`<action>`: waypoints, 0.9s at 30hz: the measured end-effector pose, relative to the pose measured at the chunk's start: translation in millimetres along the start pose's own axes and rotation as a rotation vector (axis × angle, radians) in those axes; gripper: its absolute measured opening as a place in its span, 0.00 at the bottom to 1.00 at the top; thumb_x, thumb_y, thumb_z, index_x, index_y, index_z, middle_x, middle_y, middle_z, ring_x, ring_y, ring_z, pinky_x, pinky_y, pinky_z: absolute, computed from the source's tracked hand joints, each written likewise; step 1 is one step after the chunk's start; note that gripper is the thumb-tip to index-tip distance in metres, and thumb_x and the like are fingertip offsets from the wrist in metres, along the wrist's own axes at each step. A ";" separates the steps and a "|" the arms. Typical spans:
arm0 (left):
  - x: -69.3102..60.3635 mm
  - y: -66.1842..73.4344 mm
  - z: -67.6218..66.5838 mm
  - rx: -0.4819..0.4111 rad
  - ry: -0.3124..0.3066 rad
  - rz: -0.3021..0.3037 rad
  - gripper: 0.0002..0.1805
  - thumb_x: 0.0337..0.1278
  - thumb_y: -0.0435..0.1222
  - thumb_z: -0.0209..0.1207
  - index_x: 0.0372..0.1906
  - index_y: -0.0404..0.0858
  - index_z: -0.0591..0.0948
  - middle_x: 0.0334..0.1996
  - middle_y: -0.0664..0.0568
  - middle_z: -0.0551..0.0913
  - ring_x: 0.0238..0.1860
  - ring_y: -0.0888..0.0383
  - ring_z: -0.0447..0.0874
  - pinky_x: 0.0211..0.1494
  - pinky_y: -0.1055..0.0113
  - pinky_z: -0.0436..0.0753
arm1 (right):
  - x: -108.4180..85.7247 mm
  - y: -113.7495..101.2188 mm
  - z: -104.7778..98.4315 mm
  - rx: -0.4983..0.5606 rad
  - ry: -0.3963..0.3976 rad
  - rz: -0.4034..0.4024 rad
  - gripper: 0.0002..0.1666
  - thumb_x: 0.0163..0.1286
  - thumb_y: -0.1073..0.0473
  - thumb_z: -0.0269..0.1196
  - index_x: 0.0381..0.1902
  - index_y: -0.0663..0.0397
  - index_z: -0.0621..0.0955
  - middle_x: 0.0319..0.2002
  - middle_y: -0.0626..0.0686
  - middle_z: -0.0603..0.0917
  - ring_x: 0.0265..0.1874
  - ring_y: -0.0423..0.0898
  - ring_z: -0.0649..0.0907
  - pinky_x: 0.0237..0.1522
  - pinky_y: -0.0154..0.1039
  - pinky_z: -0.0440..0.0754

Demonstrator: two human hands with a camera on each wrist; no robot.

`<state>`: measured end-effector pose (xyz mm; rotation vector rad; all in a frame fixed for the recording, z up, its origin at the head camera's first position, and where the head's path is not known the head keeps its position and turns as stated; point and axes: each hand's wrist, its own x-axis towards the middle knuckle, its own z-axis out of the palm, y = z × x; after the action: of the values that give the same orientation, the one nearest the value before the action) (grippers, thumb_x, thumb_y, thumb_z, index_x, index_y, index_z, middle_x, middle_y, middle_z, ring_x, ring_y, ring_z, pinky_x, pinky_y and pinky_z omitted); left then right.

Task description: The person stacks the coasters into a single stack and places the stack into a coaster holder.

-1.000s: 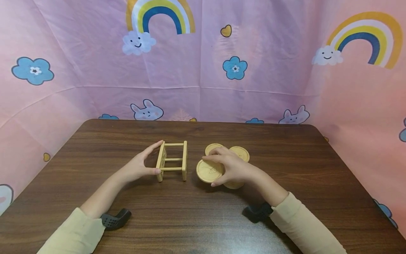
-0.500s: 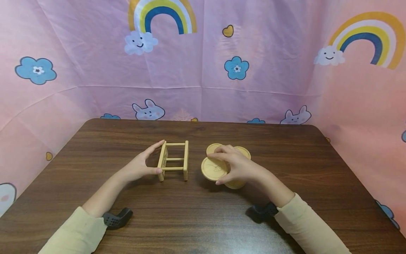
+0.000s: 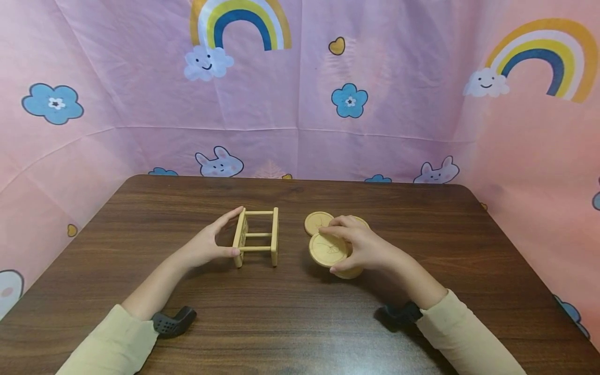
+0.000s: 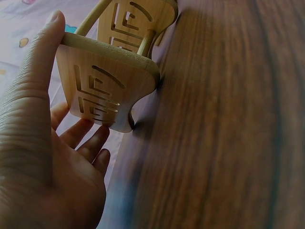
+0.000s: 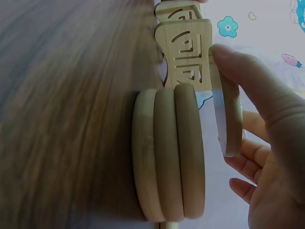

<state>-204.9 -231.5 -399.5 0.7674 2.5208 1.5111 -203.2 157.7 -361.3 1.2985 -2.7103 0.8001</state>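
A small wooden coaster rack [image 3: 255,235], with two slotted side panels joined by rods, stands left of the middle of the table. My left hand [image 3: 204,246] holds its left panel [image 4: 102,83] by the edges, thumb at one end and fingertips at the other. My right hand [image 3: 367,248] pinches a round wooden coaster [image 3: 328,249] by its rim. In the right wrist view this coaster [image 5: 227,112] is off the table, apart from a stack of coasters [image 5: 167,152]. Another coaster [image 3: 318,223] lies behind it, and others are partly hidden under my right hand.
The dark wood-grain table [image 3: 262,323] has its far edge just behind the rack and coasters. A pink and purple cloth [image 3: 300,78] printed with rainbows and flowers hangs at the back and sides. Black wrist devices [image 3: 174,321] sit at both sleeves.
My right hand has moved right with the coaster, over the other coasters, leaving more of the far-left one in sight. The left hand and the rack stay in place.
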 end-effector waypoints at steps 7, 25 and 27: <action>-0.5 -0.3 -0.6 0.002 0.000 -0.021 0.52 0.48 0.38 0.70 0.76 0.42 0.52 0.73 0.44 0.55 0.71 0.41 0.51 0.66 0.34 0.46 | -7.7 3.1 -4.0 0.007 0.012 0.028 0.48 0.39 0.49 0.80 0.61 0.53 0.77 0.53 0.51 0.75 0.55 0.50 0.70 0.57 0.53 0.62; -0.5 -0.2 -1.1 0.004 -0.002 -0.019 0.51 0.49 0.37 0.69 0.76 0.46 0.52 0.73 0.45 0.56 0.70 0.41 0.53 0.66 0.34 0.47 | -26.4 16.8 -6.2 0.004 0.034 0.046 0.48 0.40 0.46 0.79 0.61 0.53 0.77 0.52 0.49 0.75 0.51 0.48 0.71 0.53 0.50 0.65; -0.5 -0.2 -1.0 0.003 -0.003 -0.022 0.51 0.49 0.37 0.69 0.76 0.45 0.52 0.72 0.45 0.56 0.70 0.41 0.53 0.66 0.34 0.47 | -28.5 18.2 -5.7 0.003 0.036 0.044 0.48 0.40 0.45 0.79 0.61 0.54 0.77 0.52 0.49 0.75 0.51 0.48 0.71 0.53 0.50 0.65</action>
<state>-204.8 -232.7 -399.2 0.7394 2.5209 1.4990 -199.1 190.3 -371.1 1.2163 -2.7198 0.8237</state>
